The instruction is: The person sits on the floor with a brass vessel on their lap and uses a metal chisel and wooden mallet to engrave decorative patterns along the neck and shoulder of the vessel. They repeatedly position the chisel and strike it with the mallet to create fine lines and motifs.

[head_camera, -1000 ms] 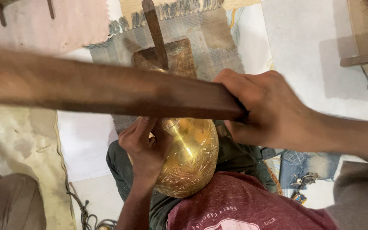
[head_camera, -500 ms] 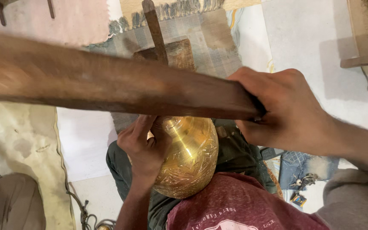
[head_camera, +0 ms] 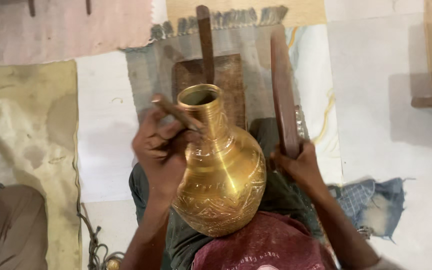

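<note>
An engraved brass vase (head_camera: 221, 175) rests on my lap, its open neck pointing away from me and up. My left hand (head_camera: 163, 147) grips a thin metal punch (head_camera: 176, 112) whose tip lies against the vase's neck. My right hand (head_camera: 298, 165) is closed around the lower end of a long dark wooden stick (head_camera: 282, 95), which stands upright just to the right of the vase, apart from it. The vase's lower body leans on my maroon shirt (head_camera: 261, 247).
A wooden block (head_camera: 228, 80) with an upright wooden post (head_camera: 205, 42) lies on a fringed grey mat (head_camera: 151, 65) beyond the vase. A yellowish cloth (head_camera: 21, 130) covers the floor at left. A blue checked rag (head_camera: 371, 205) lies at right.
The wooden stick, held level close across the view, has swung down to upright on the right. The whole vase shows, and my left hand has moved up to its neck with the punch.
</note>
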